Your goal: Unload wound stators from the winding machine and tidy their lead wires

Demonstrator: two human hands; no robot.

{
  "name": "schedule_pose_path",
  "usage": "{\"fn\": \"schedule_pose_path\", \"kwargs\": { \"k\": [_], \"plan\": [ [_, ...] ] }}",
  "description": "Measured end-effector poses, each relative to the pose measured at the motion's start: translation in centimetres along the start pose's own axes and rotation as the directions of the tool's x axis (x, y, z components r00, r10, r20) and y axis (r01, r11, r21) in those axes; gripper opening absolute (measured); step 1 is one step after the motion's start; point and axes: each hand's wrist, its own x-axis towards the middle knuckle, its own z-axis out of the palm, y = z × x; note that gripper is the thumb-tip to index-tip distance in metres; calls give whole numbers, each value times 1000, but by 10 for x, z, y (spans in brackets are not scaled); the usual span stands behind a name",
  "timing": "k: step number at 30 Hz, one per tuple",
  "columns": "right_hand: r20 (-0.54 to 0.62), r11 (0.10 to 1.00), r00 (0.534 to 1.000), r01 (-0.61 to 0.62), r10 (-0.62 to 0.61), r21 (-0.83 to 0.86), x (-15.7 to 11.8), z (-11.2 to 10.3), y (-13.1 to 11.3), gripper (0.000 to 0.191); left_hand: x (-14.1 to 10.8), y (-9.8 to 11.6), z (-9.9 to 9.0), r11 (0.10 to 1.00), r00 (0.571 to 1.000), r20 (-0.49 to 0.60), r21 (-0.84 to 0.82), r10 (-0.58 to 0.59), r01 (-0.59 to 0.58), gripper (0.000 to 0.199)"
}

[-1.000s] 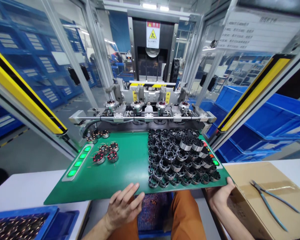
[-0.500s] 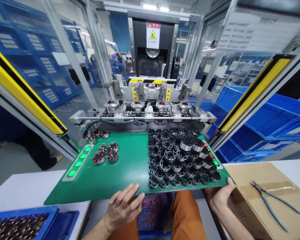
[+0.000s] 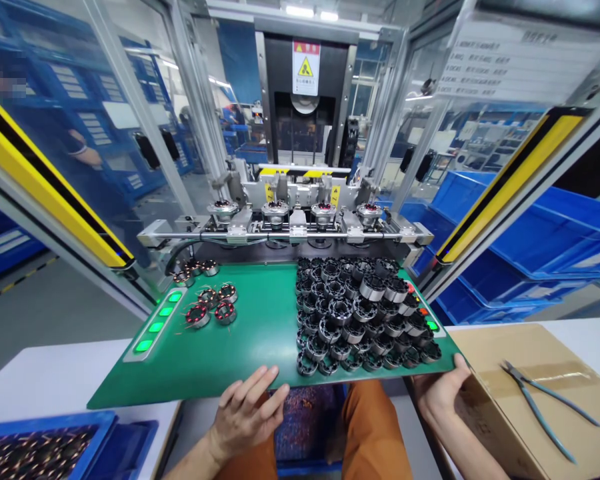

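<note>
My left hand (image 3: 247, 413) rests with spread fingers on the front edge of the green work surface (image 3: 265, 333). At that surface's right front corner is my right hand (image 3: 445, 390), thumb on top and the other fingers hidden underneath. Many black and silver stator cores (image 3: 340, 311) stand stacked on the right half. Several copper-wound stators (image 3: 225, 313) lie at the left. Behind them, a winding machine (image 3: 298, 230) bears a row of round parts in its holders.
Pliers (image 3: 535, 393) lie on a cardboard box (image 3: 510, 413) at the right. Blue crates (image 3: 540, 227) are stacked behind it. A blue tray (image 3: 100, 427) of wound stators is at lower left. Yellow-black posts flank the machine. Beyond the left post stands a person (image 3: 75, 160).
A person has come into view behind the left post. The machine's striped bar and front plate have dropped slightly. Both my hands stay where they were.
</note>
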Motion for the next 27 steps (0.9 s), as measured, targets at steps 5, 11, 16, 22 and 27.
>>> {"fn": "schedule_pose_path", "kwargs": {
  "k": [5, 11, 16, 22, 27],
  "plan": [
    [-15, 1000, 1000, -12, 12, 7, -2, 2, -1, 67, 1, 0, 0, 1000, 1000, 5, 12, 1, -1, 28],
    [-8, 1000, 1000, -22, 22, 16, -2, 3, -2, 65, 1, 0, -1, 1000, 1000, 5, 5, -3, 3, 30],
    [-8, 1000, 1000, -5, 5, 6, 1, 0, -1, 66, -1, 0, -1, 1000, 1000, 5, 10, 1, -1, 31],
    [-16, 999, 999, -36, 37, 34, -3, 3, -3, 61, 3, 0, -2, 1000, 1000, 7, 8, -3, 3, 25],
    [-21, 999, 999, -31, 32, 40, -4, 4, -4, 64, 5, 0, -2, 1000, 1000, -3, 9, 3, -3, 24]
  ]
}}
